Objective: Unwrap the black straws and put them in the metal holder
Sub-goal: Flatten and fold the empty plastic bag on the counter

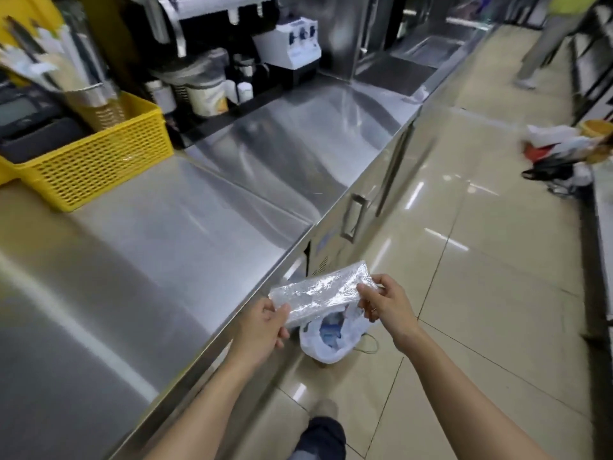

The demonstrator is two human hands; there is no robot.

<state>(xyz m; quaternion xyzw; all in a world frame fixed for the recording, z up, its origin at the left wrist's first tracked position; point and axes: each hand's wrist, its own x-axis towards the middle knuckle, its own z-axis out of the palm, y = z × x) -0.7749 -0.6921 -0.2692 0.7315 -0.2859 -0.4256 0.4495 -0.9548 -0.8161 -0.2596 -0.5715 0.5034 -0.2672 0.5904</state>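
A clear, crinkled plastic wrapper (318,293) is stretched between my two hands just past the counter's front edge. My left hand (265,327) pinches its near left end, and my right hand (384,307) pinches its right end. No black straws show inside it. The metal holder (94,96) stands in a yellow basket (99,161) at the far left of the counter. Blurred dark and paper-wrapped straws (43,54) stick out of the holder.
A white bin bag (331,336) sits open on the tiled floor right under the wrapper. The steel counter (166,244) runs along the left, with a blender (292,44) and tubs at the back. Another person's legs (544,44) stand far right, near a rubbish pile (564,154).
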